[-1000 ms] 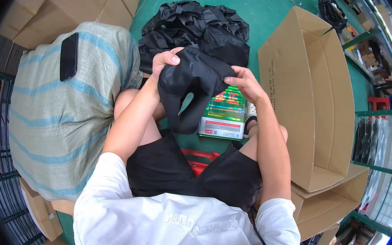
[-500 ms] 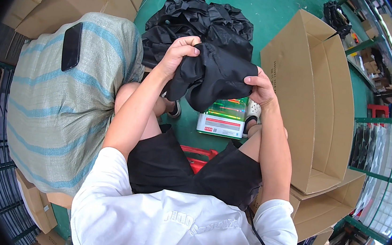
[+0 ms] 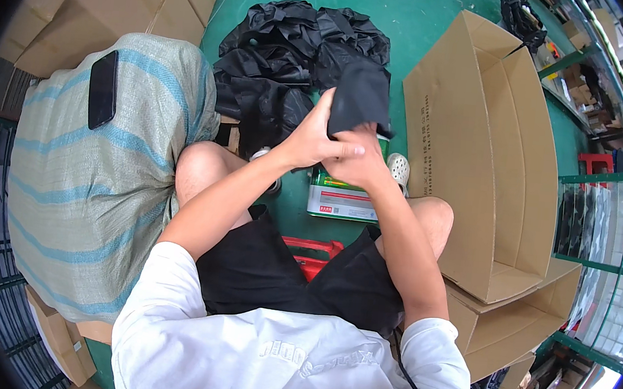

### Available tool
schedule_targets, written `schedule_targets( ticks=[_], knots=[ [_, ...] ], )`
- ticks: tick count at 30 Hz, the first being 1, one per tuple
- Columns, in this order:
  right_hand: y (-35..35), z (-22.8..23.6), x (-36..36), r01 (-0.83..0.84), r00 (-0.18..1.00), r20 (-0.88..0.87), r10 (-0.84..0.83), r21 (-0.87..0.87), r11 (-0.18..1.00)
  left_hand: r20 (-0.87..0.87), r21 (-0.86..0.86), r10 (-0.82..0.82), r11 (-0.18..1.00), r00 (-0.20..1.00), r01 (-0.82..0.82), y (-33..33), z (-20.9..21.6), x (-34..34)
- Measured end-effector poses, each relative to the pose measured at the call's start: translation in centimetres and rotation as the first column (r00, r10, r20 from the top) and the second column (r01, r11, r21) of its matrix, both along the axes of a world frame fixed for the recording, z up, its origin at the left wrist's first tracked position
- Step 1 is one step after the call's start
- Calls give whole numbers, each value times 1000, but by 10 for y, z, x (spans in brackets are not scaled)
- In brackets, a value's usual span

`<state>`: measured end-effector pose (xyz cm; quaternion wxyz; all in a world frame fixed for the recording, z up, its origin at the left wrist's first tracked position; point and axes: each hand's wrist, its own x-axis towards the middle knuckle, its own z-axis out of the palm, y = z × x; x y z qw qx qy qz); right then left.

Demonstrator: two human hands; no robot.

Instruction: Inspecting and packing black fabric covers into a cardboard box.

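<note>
A folded black fabric piece (image 3: 362, 98) is held up in front of me, above a shiny green flat packet (image 3: 341, 196) on the floor. My right hand (image 3: 362, 162) grips its lower edge from underneath. My left hand (image 3: 318, 137) lies across my right hand with fingers spread, pressing against the black piece's left side. A heap of several more black fabric items (image 3: 288, 50) lies on the green floor just beyond my hands.
A large open cardboard box (image 3: 495, 160) stands to my right. A big striped woven sack (image 3: 96, 174) with a dark phone (image 3: 103, 89) on top sits at my left. Flat cardboard boxes (image 3: 82, 7) are stacked far left. Wire racks (image 3: 601, 222) line the right side.
The loose black fabric has been folded into a compact piece and lifted toward the right. My hands have come together, the left now overlapping the right.
</note>
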<state>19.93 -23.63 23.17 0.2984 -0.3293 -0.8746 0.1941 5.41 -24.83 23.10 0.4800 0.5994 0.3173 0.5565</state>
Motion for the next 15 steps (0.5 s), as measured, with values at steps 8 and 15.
schedule_targets(
  ticks=[8, 15],
  knots=[
    [20, 4, 6, -91, 991, -117, 69, -192, 977, 33, -183, 374, 914, 927, -362, 26, -16, -16],
    [55, -10, 27, 383, 901, -255, -351, 87, 920, 55, -505, 174, 855, 983, -123, 22, 20, -57]
  ],
)
